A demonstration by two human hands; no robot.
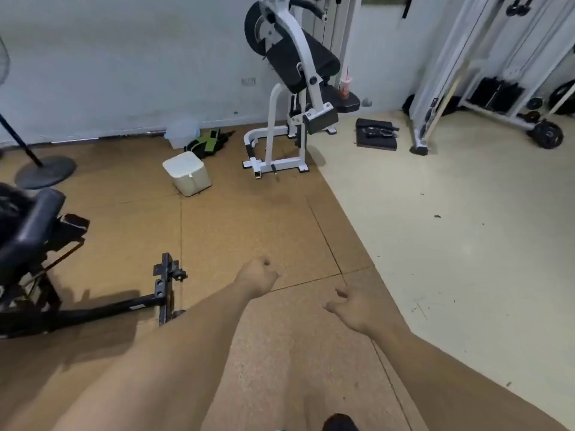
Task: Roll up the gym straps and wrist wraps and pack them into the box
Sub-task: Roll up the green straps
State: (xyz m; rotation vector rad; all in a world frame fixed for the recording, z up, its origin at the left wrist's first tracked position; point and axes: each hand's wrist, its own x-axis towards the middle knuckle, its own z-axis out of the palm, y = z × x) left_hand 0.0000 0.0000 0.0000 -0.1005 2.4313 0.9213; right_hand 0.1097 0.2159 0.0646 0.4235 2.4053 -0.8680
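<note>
Cork-brown matting covers the near floor, meeting pale flooring on the right. A white exercise machine with black pads stands against the far wall, with a black bench at the left edge. Both bare forearms stretch forward over the mat. The left hand is loosely curled, its grip holding nothing; the right hand has fingers spread apart, its grip also empty. Far ahead, near the wall, a white box sits on the mat. Just behind it lies a green-and-black heap, probably the straps, beside a clear plastic container.
</note>
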